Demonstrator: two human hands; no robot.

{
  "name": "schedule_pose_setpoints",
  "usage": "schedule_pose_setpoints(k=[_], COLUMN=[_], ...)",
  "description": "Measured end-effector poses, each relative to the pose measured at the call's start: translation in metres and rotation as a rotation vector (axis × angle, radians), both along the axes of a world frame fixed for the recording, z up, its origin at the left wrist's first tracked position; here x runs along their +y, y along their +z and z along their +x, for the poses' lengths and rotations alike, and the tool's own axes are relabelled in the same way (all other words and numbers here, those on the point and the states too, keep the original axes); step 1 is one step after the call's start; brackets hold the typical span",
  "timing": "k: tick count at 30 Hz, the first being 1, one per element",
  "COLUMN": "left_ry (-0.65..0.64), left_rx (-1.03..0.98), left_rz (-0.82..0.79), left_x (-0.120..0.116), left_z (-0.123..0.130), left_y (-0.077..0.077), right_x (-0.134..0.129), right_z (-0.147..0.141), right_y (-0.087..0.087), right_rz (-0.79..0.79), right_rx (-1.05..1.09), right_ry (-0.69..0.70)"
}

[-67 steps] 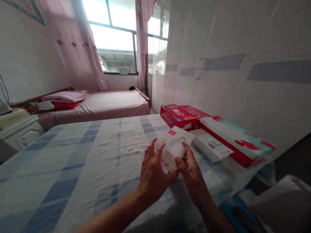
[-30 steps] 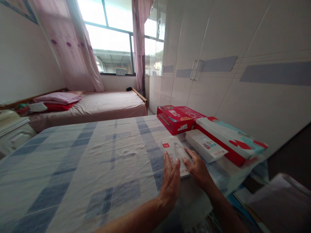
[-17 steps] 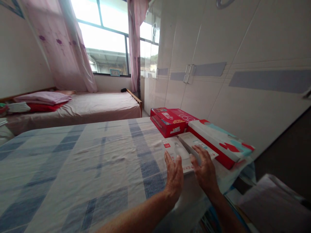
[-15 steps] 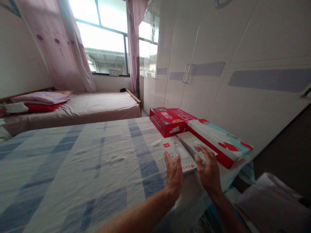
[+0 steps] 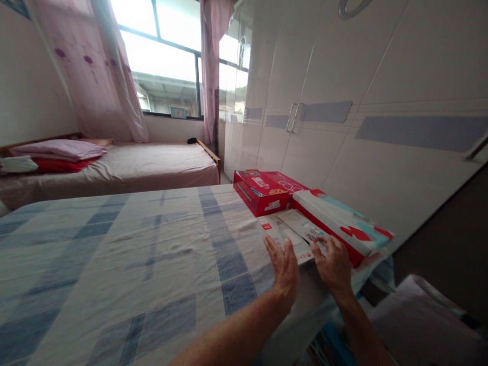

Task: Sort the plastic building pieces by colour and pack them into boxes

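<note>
Two flat white boxes lie side by side near the right end of the cloth-covered surface. The left white box has a bulb-like picture and small red labels. Against its left side rests my left hand, fingers stretched out. My right hand is on the near end of the right white box, its fingers apart and slightly bent. Behind them sits a red box. A long white, red and teal box lies along the right side, touching or nearly touching the right white box.
The blue-and-white striped cloth covers the surface under the boxes. A tall white wardrobe stands behind on the right. Beyond is a bed beneath a window. Pale fabric lies low at the right.
Both hands have moved slightly right, and the left white box has shifted right against the other one, closing the gap between them. The camera view has shifted a little.
</note>
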State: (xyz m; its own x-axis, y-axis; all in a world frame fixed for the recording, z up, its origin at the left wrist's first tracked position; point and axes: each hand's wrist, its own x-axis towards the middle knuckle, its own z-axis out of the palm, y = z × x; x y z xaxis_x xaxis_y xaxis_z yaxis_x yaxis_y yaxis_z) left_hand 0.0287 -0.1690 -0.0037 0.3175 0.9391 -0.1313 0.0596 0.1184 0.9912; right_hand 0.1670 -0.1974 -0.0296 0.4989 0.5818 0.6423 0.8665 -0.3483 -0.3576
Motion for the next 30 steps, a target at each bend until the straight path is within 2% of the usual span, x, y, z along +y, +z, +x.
schedule_pose_setpoints(k=[6, 12, 20, 23, 26, 28, 30], left_ry=[-0.011, -0.053, -0.098, -0.096, -0.063, -0.038, -0.017], left_rx=[-0.012, 0.018, 0.084, 0.081, 0.1, 0.124, 0.173], left_rz=[0.033, 0.057, 0.041, 0.05, 0.097, 0.163, 0.251], left_x=[0.001, 0.003, 0.009, 0.012, 0.022, 0.034, 0.05], left_z=[-0.001, -0.006, -0.009, -0.025, -0.053, -0.077, -0.103], left_y=[-0.003, -0.007, -0.008, -0.006, -0.002, 0.0, 0.001], right_x=[-0.006, -0.01, -0.006, -0.007, -0.009, -0.01, -0.007], right_z=[-0.006, 0.003, -0.004, -0.002, -0.003, -0.013, -0.036], right_y=[0.008, 0.002, 0.009, 0.01, 0.013, 0.022, 0.039], right_rz=[-0.024, -0.075, -0.239, -0.265, -0.226, -0.12, 0.029], right_rx=[0.001, 0.031, -0.015, -0.043, -0.086, -0.121, -0.122], right_ry=[-0.019, 0.031, -0.147, -0.186, -0.172, -0.137, -0.031])
